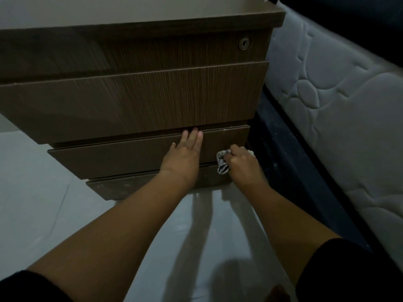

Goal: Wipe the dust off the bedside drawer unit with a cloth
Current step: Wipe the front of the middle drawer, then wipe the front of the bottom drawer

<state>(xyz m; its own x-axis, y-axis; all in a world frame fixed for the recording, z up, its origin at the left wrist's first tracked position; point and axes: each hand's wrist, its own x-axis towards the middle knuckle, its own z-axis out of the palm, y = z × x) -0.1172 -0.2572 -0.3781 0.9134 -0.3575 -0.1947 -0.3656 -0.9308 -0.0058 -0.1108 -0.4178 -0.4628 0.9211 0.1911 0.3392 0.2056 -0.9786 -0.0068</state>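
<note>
A dark brown wooden bedside drawer unit [139,99] fills the upper part of the head view, with three stacked drawer fronts and a round lock [244,43] at the top right. My left hand [185,153] lies flat and open on the lowest drawer front [113,158], fingertips at its upper edge. My right hand [242,164] is closed around a crumpled grey-and-white cloth [222,162], pressed against the right end of that same drawer front.
A white quilted mattress [340,110] on a dark bed frame [290,162] stands close to the unit's right side, leaving a narrow gap. A pale floor [39,188] spreads to the left and below. The unit's base plinth [117,188] sits at floor level.
</note>
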